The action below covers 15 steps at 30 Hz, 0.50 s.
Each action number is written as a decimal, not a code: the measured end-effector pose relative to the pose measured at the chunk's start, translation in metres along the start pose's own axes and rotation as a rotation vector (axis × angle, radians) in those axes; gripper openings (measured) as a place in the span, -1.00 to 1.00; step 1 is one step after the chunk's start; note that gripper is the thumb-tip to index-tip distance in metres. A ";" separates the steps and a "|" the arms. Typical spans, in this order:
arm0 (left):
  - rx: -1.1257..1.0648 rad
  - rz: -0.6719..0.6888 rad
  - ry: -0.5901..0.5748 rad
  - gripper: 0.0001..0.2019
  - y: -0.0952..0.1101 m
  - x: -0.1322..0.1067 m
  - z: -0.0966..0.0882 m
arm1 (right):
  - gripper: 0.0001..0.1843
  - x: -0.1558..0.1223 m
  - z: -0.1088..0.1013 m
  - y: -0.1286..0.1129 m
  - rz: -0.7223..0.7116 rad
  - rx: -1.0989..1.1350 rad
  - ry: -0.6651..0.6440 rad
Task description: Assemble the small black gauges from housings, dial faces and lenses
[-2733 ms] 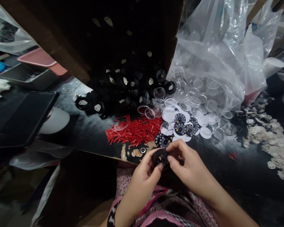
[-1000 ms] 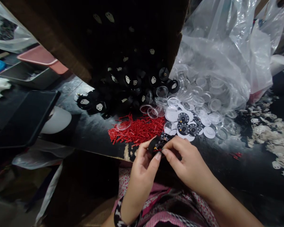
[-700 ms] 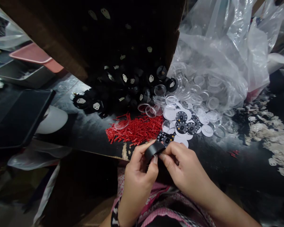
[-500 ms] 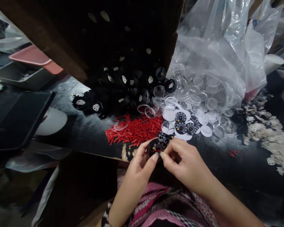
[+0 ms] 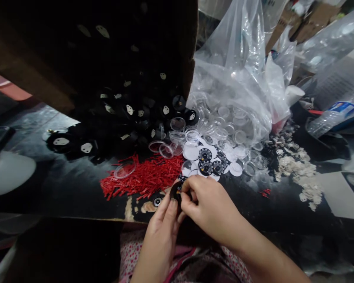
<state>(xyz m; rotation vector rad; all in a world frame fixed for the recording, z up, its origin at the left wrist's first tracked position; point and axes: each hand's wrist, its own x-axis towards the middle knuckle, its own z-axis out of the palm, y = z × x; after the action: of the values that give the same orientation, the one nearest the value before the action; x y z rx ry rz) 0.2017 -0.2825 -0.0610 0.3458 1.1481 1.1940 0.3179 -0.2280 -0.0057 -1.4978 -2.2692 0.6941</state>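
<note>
A black table [image 5: 76, 202] runs from left to right. At its far left stands a brown cardboard box [image 5: 44, 86], its dark inside facing the near side. Right of it, a clear plastic bag [image 5: 238, 82] slumps on the far side, with clear round lids [image 5: 221, 127] spread in front. A plastic bottle [image 5: 333, 116] lies tilted at the far right.

At the near edge, around the middle, the right hand [image 5: 206, 204] has its thumb and forefinger bent narrow at the face of a black round case [image 5: 174, 190]; whether they grip anything small is hidden. The left hand [image 5: 162, 224] holds that case, tilted, between thumb and fingers, just above the near edge.

A heap of red sticks [image 5: 147, 179] lies left of and beyond the hands, and a pile of pale flat pieces [image 5: 297, 169] well to the right. Black-and-white dial discs [image 5: 205, 167] lie just beyond the right hand. A small ring [image 5: 157, 202] sits left of the case.
</note>
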 end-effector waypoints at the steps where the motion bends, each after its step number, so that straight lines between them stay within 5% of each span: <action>1: 0.036 0.006 -0.004 -0.65 -0.001 0.002 -0.002 | -0.91 0.001 -0.005 0.005 0.002 0.065 -0.060; 4: 0.075 0.022 -0.017 -0.61 -0.002 0.007 -0.011 | -0.88 0.011 -0.022 0.033 -0.003 0.128 -0.070; 7: 0.027 0.046 -0.050 -0.62 -0.004 0.009 -0.015 | -0.75 0.030 -0.037 0.074 0.128 -0.319 0.228; 10: 0.044 0.044 -0.078 -0.63 -0.006 0.011 -0.016 | -0.65 0.047 -0.045 0.107 0.152 -0.576 0.302; 15: 0.000 0.064 -0.072 -0.64 -0.003 0.011 -0.011 | -0.79 0.042 -0.049 0.116 0.042 -0.503 0.335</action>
<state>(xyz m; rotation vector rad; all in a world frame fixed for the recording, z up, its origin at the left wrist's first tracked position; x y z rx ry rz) 0.1933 -0.2774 -0.0734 0.4247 1.0814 1.2281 0.4145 -0.1411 -0.0305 -1.7194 -2.2424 -0.1374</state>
